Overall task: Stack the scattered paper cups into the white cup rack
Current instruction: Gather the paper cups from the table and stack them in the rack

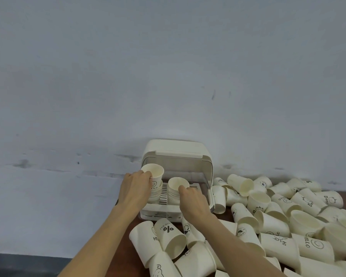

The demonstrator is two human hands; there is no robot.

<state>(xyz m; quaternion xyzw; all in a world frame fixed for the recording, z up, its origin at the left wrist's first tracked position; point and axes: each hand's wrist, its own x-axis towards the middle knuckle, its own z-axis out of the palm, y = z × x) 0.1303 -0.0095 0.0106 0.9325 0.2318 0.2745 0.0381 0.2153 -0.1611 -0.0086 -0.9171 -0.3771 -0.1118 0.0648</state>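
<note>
White cup rack (pixel 176 154) at table's back edge against wall, lid raised. Two cup stacks inside: left stack top cup (pixel 153 172) pinched by left hand (pixel 135 188); right stack (pixel 177 187) rim pinched by right hand (pixel 192 200). Loose cups (pixel 278 220) strewn front and right.

A pale blue-grey painted wall (pixel 168 66) filled the upper and left parts of the frame, marked with dark scuffs and smudges (pixel 24 163) low at the left. A reddish-brown wooden bench (pixel 227 213) showed at lower right. A dark grey floor strip (pixel 18 265) ran along the lower left corner.
</note>
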